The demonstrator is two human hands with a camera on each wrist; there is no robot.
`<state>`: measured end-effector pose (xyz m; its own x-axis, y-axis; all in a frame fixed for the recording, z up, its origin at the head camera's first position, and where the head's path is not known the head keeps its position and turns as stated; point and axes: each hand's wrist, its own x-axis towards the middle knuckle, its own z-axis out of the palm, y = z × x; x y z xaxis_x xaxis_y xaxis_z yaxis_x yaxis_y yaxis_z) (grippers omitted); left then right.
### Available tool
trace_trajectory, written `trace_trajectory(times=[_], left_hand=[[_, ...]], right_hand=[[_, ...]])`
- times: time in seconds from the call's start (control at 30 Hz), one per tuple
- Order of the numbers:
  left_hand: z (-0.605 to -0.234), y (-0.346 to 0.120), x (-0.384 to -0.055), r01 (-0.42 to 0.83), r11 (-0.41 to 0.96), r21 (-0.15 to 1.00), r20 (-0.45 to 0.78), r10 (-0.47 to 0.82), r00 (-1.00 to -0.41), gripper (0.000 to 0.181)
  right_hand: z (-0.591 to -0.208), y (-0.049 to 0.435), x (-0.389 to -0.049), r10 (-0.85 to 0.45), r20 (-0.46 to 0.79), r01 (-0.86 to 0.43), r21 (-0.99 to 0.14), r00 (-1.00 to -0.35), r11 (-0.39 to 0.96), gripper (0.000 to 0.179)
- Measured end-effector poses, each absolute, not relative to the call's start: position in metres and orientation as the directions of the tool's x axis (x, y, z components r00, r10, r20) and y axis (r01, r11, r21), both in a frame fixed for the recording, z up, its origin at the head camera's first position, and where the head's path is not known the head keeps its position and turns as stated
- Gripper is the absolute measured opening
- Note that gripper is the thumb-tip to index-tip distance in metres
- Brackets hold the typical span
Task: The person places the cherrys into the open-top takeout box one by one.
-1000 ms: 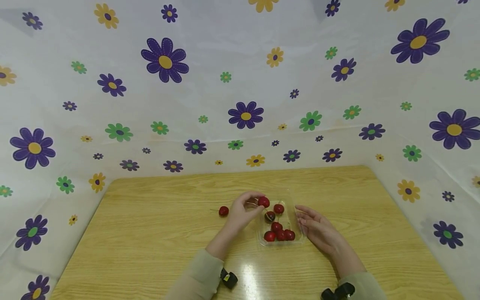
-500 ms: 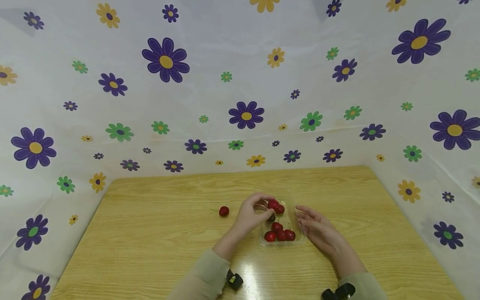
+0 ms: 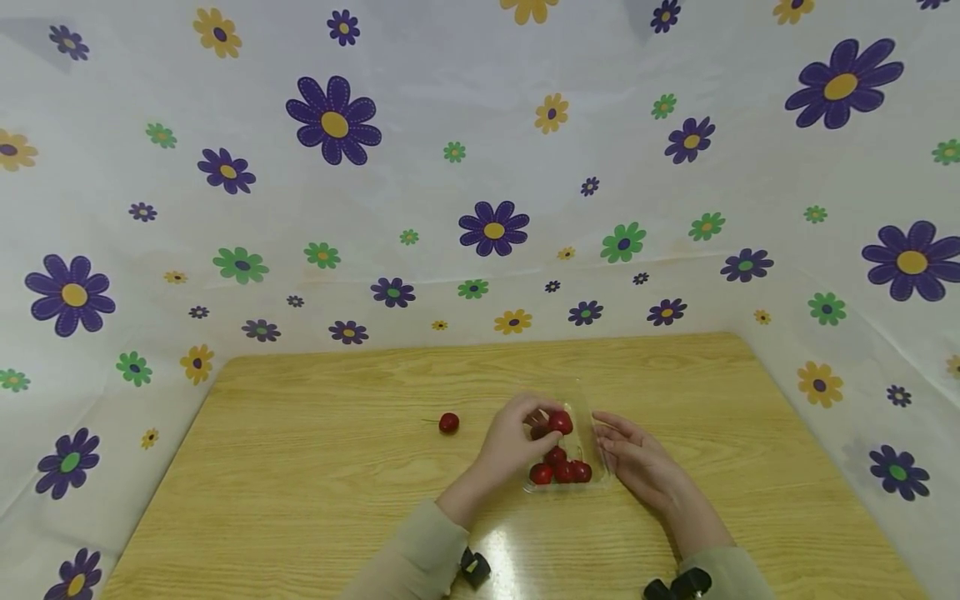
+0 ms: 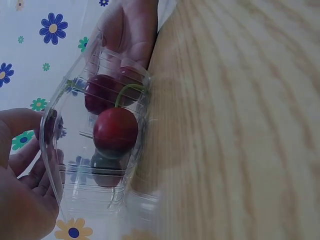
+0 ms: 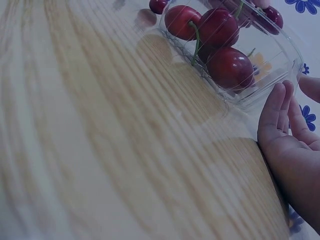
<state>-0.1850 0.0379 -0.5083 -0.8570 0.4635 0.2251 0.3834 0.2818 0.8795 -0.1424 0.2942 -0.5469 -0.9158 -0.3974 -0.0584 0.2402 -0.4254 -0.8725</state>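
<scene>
My left hand (image 3: 513, 437) reaches over the left side of a clear plastic container (image 3: 600, 475) and pinches a red cherry (image 3: 560, 422) between thumb and fingertips. In the right wrist view a fingertip shows at that cherry (image 5: 271, 19). Several other cherries (image 3: 562, 472) lie at the container's near end; a green stem curves up from one cherry (image 4: 115, 131) in the left wrist view. My right hand (image 3: 641, 462) rests on the table, its extended fingers along the container's right wall. The left hand hides part of the container's left side.
One cherry with its stem (image 3: 448, 423) lies alone on the wooden table (image 3: 315, 467), left of the container. A white flower-print cloth (image 3: 420, 183) stands around the table's back and sides.
My left hand has moved right with the cherry, from the container's left edge to over its middle. The right hand and the lone cherry stay put.
</scene>
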Motion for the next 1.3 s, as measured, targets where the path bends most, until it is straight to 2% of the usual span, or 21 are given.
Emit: trace_trajectory(times=[0.27, 0.77, 1.3], left_hand=[[-0.5112, 0.0387, -0.1831, 0.437, 0.385, 0.813, 0.232, 0.474, -0.85, 0.029], [-0.5145, 0.0403, -0.1857, 0.575, 0.538, 0.617, 0.233, 0.573, -0.786, 0.026], [-0.511, 0.0394, -0.184, 0.605, 0.529, 0.596, 0.23, 0.609, -0.759, 0.025]], right_hand=[[-0.5486, 0.293, -0.1431, -0.402, -0.042, 0.233, -0.867, -0.915, -0.44, 0.044], [-0.5495, 0.2932, -0.1431, -0.4, -0.05, 0.235, -0.873, -0.915, -0.427, 0.042], [-0.5497, 0.294, -0.1433, -0.389, -0.053, 0.22, -0.891, -0.919, -0.397, 0.04]])
